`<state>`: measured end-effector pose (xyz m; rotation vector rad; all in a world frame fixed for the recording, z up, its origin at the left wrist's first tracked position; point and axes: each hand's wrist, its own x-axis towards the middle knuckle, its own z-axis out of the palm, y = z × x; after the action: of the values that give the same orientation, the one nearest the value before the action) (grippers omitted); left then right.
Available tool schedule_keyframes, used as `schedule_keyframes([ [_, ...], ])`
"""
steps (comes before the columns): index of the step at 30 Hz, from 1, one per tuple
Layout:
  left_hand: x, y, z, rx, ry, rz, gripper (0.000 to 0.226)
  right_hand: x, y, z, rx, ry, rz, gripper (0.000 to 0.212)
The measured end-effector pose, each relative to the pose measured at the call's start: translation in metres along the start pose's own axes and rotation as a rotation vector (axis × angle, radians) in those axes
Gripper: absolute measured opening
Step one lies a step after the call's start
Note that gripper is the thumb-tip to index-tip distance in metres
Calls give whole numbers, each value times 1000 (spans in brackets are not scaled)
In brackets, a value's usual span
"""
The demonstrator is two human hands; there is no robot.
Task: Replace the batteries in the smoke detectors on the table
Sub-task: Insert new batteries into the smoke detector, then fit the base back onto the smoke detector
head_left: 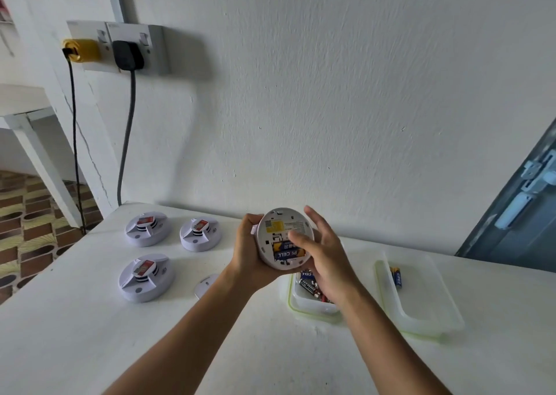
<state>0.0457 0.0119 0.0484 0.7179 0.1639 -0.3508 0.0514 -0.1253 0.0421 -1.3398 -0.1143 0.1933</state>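
Her left hand [249,253] grips an opened smoke detector [284,238] above the table [90,334], two batteries [287,250] seated, right hand [319,253] loose-fingered beside it, while three detectors [147,276] wait unopened.

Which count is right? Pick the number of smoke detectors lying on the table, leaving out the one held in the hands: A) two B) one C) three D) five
C: three smoke detectors lie on the table, left of the fourth detector, which the left hand holds.
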Motion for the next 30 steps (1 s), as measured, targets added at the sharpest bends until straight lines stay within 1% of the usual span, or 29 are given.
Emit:
schedule_keyframes([
  [3, -5, 4, 1, 0, -45, 1, 54, -1, -7, -5, -104, -68, -49, 65],
  [7, -9, 6, 0, 11, -81, 0, 54, -3, -7, -2, -104, -47, -66, 57],
  [10, -11, 6, -5, 6, -67, 2, 56, -1, -3, 0, -85, -49, -60, 53],
  [17, -18, 8, -19, -3, 4, 13, 54, 2, 9, 13, -83, -76, -25, 60],
  [19, -23, 13, -27, -4, 50, 33, 54, 1, 12, 23, -88, -79, -13, 54],
  [20, -28, 17, -35, -12, 65, 55, 53, -1, 15, 32, -127, -68, -21, 45],
  [22, -39, 26, -54, -50, 81, 116, 49, -5, 24, 49, -249, 40, -70, 22],
  [23, -47, 30, -68, -75, 98, 166, 46, -6, 32, 58, -305, 104, -103, 15],
  [24, -55, 34, -83, -83, 102, 210, 46, -6, 43, 65, -366, 138, -131, 12],
  [25, -62, 36, -98, -59, 118, 249, 50, -5, 54, 71, -468, 130, -155, 13],
  [27, -76, 37, -123, -6, 196, 287, 61, -1, 76, 80, -780, 10, -143, 25],
  [28, -85, 35, -134, 3, 208, 295, 56, 2, 87, 85, -936, -80, -118, 34],
  [29, -92, 32, -142, 8, 208, 293, 42, 4, 96, 89, -1065, -159, -96, 42],
  [30, -98, 29, -151, -4, 220, 296, 35, 6, 103, 95, -1179, -220, -84, 49],
])
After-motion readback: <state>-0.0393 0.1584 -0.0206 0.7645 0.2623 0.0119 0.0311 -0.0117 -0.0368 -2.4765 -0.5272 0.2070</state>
